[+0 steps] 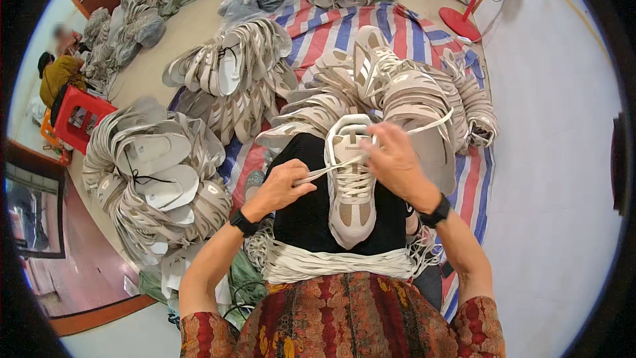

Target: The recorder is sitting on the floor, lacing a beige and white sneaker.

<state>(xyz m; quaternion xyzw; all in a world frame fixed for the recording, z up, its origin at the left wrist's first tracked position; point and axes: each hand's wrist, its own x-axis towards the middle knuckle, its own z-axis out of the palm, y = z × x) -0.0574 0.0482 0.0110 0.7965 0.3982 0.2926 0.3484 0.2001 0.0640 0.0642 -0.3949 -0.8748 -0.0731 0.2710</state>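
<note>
Shoe lying on black cloth, probably handling light, soft-topped, best held by sides. My left hand pinching lace over cloth's left; my right hand, blurred, curling half-open, grip unclear.

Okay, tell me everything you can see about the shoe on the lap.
The shoe is off-white and beige, with tan, mesh-looking toe panels bordered by smoother, leather-like material. A pale rim edges its opening. Cream laces criss-cross its front; the left hand holds a length drawn out leftward, while the blurred right hand is at its upper right, contact unclear. It lies top up on black cloth, toe toward the wearer; its underside is hidden.
</note>
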